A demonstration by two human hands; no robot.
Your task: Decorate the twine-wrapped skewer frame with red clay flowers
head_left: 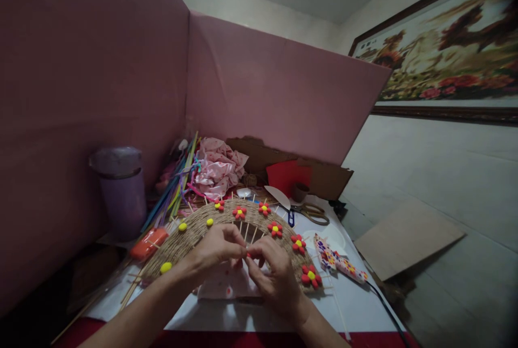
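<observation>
At the far left a purple cup [122, 197] stands by the pink wall [81, 94]. It is dark there, and what is in the cup cannot be seen. Next to it an orange thing [148, 244] lies on the desk [358, 307]. It is too dim to tell what it is. Long colored sticks [175, 191] lean up behind it, and their low ends are hidden.

A woven fan [190, 234] lies flat in the middle of the desk. It has yellow dots and red flowers [275, 229] on it. The hands cover its low middle part.

The left hand [216, 251] is above the fan with its fingers curled in. Its fingertips pinch a red bit [248, 254]. The right hand [275, 278] is closed the same way and pinches the red bit from the other side. The bit sits just over the fan's middle, and it is too tiny to tell its shape. A white paper [224, 288] peeks out from under both hands.

Behind the fan is a bunched pink cloth [218, 167]. To the right lie scissors [311, 212], partly under a white piece. A spotted tool [338, 263] lies near the right hand, and its black cord runs off the bottom edge.

Down on the floor is a cardboard sheet [407, 237]. A painting [441, 51] hangs on the far wall, cut off at the right edge.
</observation>
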